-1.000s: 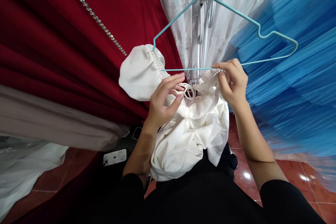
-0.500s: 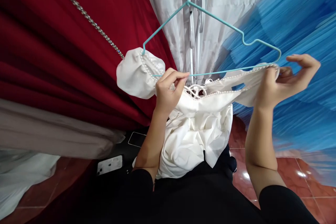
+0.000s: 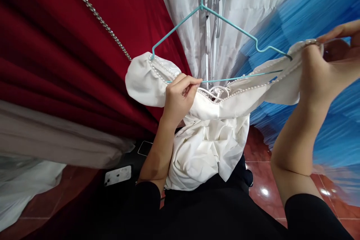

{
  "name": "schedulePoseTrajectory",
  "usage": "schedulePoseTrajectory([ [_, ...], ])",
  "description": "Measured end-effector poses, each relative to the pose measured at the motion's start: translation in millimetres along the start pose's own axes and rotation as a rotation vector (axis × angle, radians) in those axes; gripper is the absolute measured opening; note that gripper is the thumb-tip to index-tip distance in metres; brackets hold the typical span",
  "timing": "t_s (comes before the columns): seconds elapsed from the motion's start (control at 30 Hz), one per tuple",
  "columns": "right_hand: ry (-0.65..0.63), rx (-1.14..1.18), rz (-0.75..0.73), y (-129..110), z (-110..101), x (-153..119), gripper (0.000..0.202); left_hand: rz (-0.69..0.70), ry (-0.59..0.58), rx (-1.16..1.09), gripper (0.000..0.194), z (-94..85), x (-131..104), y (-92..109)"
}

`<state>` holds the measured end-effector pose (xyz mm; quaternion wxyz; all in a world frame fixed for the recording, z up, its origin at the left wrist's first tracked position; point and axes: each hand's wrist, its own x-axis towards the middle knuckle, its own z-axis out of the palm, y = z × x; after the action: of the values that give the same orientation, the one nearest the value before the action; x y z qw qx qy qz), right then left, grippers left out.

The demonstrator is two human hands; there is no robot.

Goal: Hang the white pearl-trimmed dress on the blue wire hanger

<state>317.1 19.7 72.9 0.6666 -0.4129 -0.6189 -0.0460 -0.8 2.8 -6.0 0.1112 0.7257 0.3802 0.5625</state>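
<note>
A white dress with a pearl-trimmed neckline lies gathered over my lap, its top raised onto a light-blue hanger. The puffed sleeve on the left covers that end of the hanger. My left hand is closed in a pinch on the hanger's lower bar, beside the neckline. At the far right, my right hand grips the pearl edge of the other sleeve, stretched outward. The hanger's right end now sits inside that sleeve, hidden by the cloth. White laces show at the middle of the neckline.
Red fabric with a beaded strand hangs on the left, blue tulle on the right. White cloth and a metal rack stand behind. A phone lies on a dark surface to the left.
My right hand has moved right and up, drawing the sleeve over the hanger's right end, which was bare before. My left hand keeps its pinch on the bar.
</note>
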Motion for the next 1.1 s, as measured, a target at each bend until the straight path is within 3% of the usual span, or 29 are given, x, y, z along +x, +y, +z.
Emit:
schedulePoseTrajectory([
  [0.07, 0.041, -0.113, -0.094, -8, 18, 5, 0.018, 0.014, -0.004, 0.007, 0.014, -1.7, -1, 1],
  [0.2, -0.122, -0.167, -0.134, -24, 47, 5, 0.022, 0.023, 0.006, 0.041, 0.014, -1.1, -3, 3],
  [0.27, -0.233, -0.186, -0.118, -38, 53, -2, 0.021, 0.036, 0.024, 0.061, 0.014, 1.2, -3, 3],
  [0.4, -0.276, -0.128, -0.232, -66, 56, -25, 0.014, 0.058, 0.042, 0.065, 0.015, 6.0, -1, 1],
  [0.5, -0.542, 0.035, -0.252, -62, 70, -48, 0.020, 0.037, 0.031, 0.056, 0.016, 8.0, 0, 1],
  [0.57, -0.708, -0.003, -0.233, -48, 84, -67, 0.025, 0.028, 0.034, 0.052, 0.018, 9.9, -2, -1],
  [0.6, -0.719, -0.064, -0.248, -40, 91, -76, 0.027, 0.026, 0.037, 0.053, 0.019, 11.3, -4, -3],
  [0.7, -0.549, -0.170, -0.322, -23, 105, -99, 0.027, 0.028, 0.120, 0.066, 0.021, 17.4, -14, -12],
  [0.83, -0.432, -0.101, -0.319, -25, 112, -110, 0.028, 0.065, 0.445, 0.170, 0.019, 16.1, -21, -22],
  [0.9, -0.415, -0.077, -0.314, -29, 114, -111, 0.028, 0.126, 0.636, 0.275, 0.016, 5.1, -17, -24],
  [0.97, -0.405, -0.078, -0.330, -30, 116, -111, 0.030, 0.163, 0.741, 0.384, 0.014, -11.7, -6, -25],
  [1.03, -0.399, -0.088, -0.355, -28, 117, -113, 0.033, 0.149, 0.675, 0.445, 0.020, -29.0, 6, -27],
  [1.1, -0.398, -0.094, -0.364, -26, 116, -114, 0.035, 0.131, 0.512, 0.422, 0.028, -41.4, 16, -31],
])
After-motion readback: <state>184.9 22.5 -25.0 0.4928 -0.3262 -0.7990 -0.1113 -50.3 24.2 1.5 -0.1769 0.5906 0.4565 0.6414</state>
